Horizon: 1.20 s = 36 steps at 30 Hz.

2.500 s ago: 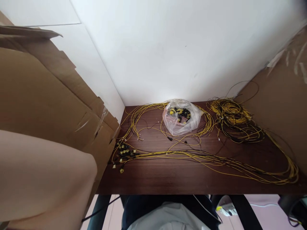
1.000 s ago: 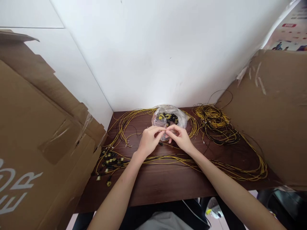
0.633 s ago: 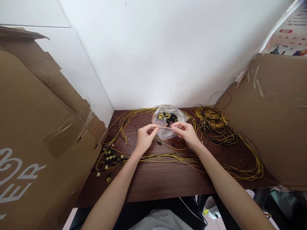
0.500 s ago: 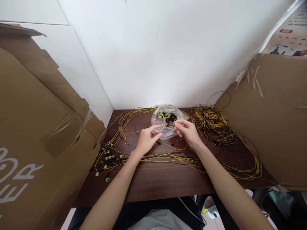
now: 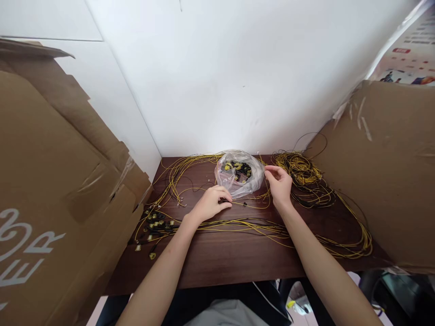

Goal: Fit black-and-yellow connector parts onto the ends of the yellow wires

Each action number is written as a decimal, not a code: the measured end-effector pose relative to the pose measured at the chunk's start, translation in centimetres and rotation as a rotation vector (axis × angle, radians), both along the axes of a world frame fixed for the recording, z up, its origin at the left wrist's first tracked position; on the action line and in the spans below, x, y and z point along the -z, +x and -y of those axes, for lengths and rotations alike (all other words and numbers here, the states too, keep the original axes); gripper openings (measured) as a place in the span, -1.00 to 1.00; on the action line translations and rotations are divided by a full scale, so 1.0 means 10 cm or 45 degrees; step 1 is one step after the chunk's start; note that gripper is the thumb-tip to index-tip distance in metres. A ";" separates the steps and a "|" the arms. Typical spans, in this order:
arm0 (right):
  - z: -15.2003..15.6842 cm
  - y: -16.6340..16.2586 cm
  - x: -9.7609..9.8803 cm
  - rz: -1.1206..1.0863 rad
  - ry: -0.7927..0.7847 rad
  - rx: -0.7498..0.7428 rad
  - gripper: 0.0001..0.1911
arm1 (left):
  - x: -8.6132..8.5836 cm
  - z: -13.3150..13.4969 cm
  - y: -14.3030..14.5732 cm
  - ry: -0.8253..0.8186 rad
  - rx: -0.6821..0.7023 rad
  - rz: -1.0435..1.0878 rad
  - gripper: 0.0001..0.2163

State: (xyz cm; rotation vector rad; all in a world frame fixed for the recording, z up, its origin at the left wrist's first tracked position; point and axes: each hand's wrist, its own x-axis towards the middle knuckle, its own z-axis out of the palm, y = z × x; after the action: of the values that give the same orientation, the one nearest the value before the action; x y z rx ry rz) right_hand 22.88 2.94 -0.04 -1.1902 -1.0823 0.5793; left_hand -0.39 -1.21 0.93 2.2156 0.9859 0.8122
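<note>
My left hand [image 5: 213, 203] is low over the middle of the table, thumb and fingers closing round a small black connector [image 5: 224, 200] that is partly covered. From it a thin yellow wire trails right across the wood. My right hand [image 5: 280, 184] is raised at the right side of a clear plastic bag [image 5: 254, 184], thumb and forefinger pinched on a thin yellow wire [image 5: 261, 158] whose pale tip sticks up past the fingers. Inside the bag lie black and yellow connectors [image 5: 238, 168]. A small black piece [image 5: 245, 204] rests between my hands.
A tangled coil of yellow and black wires [image 5: 299, 170] sits at the back right. More wires [image 5: 251, 222] stretch across the table to several connectors [image 5: 158, 224] at left. Cardboard walls [image 5: 68, 172] flank the table [image 5: 217, 267], with a white wall behind.
My left hand has lowered to the black connector on the table. My right hand has moved right, away from the front of the bag, so the hands are farther apart.
</note>
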 end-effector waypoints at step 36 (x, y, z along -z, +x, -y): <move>0.40 -0.43 -0.18 1.106 0.109 -0.917 -0.82 | -0.02 0.09 0.06 0.002 -0.203 -0.083 -0.90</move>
State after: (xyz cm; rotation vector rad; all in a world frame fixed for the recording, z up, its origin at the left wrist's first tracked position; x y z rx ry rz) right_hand 18.53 -1.07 1.75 -0.9567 -2.3000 0.5448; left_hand 0.23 -2.14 1.14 2.1977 1.2065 0.8145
